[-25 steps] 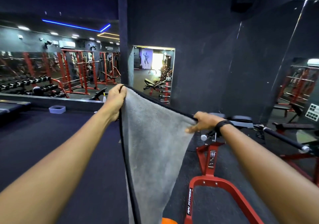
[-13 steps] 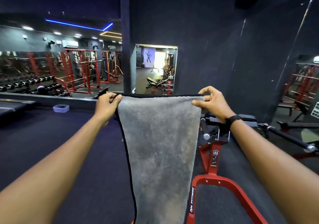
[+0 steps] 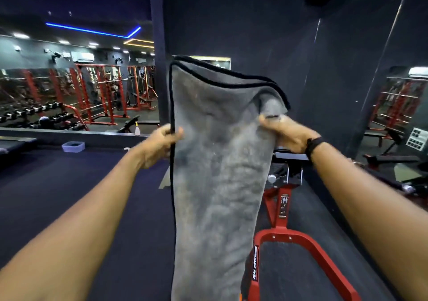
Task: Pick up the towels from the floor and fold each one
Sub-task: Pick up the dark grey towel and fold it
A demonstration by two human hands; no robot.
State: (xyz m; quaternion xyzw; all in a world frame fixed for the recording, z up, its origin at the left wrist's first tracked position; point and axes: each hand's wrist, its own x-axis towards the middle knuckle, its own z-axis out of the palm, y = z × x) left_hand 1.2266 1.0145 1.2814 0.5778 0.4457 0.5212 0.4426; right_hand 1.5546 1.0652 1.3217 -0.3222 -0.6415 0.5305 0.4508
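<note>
A grey towel [image 3: 215, 173] with a black hem hangs in front of me at arm's length, reaching down out of the bottom of the view. My left hand [image 3: 159, 146] grips its left edge. My right hand [image 3: 286, 133] pinches its right edge. Both hands hold it well below the top hem, and the top part stands up above them, with its right corner drooping over. The towel's lower end is hidden below the frame.
A red weight bench frame [image 3: 284, 226] stands right behind the towel on the dark floor. A small blue tub [image 3: 73, 146] sits at a low ledge far left. Red racks and dumbbells [image 3: 46, 113] line the mirrored left wall. A dark pillar [image 3: 157, 45] rises ahead.
Both hands have slid down from the towel's top corners to its side edges. The top hem, earlier pulled flat between them, now billows up above the hands.
</note>
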